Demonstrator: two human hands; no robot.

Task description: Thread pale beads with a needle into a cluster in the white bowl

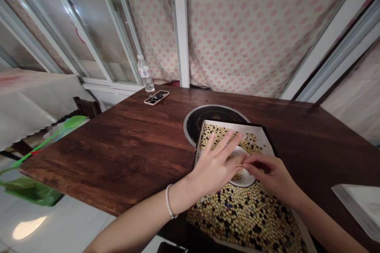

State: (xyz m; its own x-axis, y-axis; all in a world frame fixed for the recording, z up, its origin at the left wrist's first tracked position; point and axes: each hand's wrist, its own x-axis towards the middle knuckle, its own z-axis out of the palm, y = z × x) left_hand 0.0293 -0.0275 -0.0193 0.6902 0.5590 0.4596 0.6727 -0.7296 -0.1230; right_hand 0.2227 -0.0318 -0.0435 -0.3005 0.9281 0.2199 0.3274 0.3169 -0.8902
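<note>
The right hand (271, 176) is curled, thumb and forefinger pinched together just over the rim of a white saucer (245, 180); whether a bean is caught between them is too small to tell. The left hand (213, 168), with a pearl bracelet (169, 201) on its wrist, lies open above the saucer, palm down and fingers spread, gripping nothing visible. The saucer sits inside a shallow white tray (231, 124), among yellow soybeans (246, 217) mixed with black beans (257, 228). The tray lies at the near edge of the dark wooden surface (118, 146), its far end overlapping a round black hob (218, 118) set into the wood. A white box (359, 205) sits by the right edge. Near the far edge lie a phone (156, 97) and a plastic water bottle (145, 75), standing upright, with a pink-dotted curtain (237, 27) behind
</note>
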